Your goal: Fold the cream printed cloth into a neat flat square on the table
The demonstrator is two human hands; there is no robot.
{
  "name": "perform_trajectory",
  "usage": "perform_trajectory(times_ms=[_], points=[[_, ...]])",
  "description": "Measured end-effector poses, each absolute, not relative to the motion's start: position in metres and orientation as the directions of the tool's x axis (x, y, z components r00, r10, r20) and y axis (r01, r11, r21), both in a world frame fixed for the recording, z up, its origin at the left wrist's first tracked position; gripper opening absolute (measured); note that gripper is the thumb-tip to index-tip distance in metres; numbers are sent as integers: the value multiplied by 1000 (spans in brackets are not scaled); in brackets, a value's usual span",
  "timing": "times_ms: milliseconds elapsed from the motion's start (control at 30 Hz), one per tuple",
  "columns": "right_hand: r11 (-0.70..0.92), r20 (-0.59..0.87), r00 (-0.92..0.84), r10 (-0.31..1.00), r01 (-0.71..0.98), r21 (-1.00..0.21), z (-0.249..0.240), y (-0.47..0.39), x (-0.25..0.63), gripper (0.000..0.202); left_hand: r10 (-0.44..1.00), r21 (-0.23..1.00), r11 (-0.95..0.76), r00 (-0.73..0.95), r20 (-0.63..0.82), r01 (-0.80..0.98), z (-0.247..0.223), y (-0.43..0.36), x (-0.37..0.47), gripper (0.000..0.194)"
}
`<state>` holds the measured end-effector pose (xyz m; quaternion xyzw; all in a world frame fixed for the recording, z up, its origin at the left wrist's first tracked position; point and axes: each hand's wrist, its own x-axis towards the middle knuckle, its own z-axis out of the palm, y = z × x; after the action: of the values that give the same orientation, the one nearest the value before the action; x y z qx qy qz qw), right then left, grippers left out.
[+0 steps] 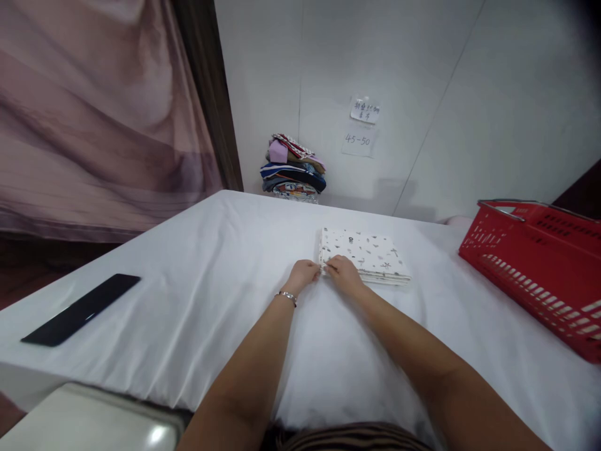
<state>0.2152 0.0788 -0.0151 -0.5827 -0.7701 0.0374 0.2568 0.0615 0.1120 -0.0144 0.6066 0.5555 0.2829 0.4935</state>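
Note:
A folded white cloth (pixel 370 247) with small dark and brown printed motifs lies in several layers on the white-covered table (pixel 201 269). At its near left corner my left hand (pixel 304 274) is closed, fingertips pinching the edge of the layers. My right hand (pixel 342 272) is beside it, fingers bent and pressed together on the same corner. A silver bracelet (pixel 287 296) circles my left wrist. How much cloth each pinch takes in is hidden by the fingers.
A red plastic basket (pixel 535 263) stands at the right edge. A flat black panel (pixel 82 308) lies at the left. Folded fabrics (pixel 293 169) are stacked by the back wall, beside paper notes (pixel 359 143). A pinkish curtain (pixel 94 113) hangs at left; a pale stool-like surface (pixel 94 416) is below.

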Motion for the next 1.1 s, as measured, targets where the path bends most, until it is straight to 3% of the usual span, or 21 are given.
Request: perform_trajectory(times_ms=[267, 567, 767, 933, 1033, 1100], points=[[301, 413, -110, 904, 850, -433, -24, 78, 214, 21, 948, 917, 97, 245, -204, 388, -18, 115, 60, 17], [338, 455, -172, 874, 888, -312, -30, 74, 211, 14, 953, 926, 57, 256, -162, 373, -22, 117, 60, 17], [353, 460, -190, 867, 886, -299, -31, 72, 210, 16, 962, 912, 37, 233, -143, 408, -20, 115, 61, 36], [377, 423, -180, 888, 812, -446, -24, 78, 217, 20, 972, 802, -6, 193, -136, 598, -15, 111, 65, 36], [307, 379, -99, 920, 783, -542, -13, 91, 225, 25, 972, 782, -2, 186, -145, 623, -13, 109, 66, 31], [254, 349, -61, 935, 802, -541, -6, 105, 229, 29, 972, 778, 1, 183, -150, 629, -12, 109, 66, 30]])
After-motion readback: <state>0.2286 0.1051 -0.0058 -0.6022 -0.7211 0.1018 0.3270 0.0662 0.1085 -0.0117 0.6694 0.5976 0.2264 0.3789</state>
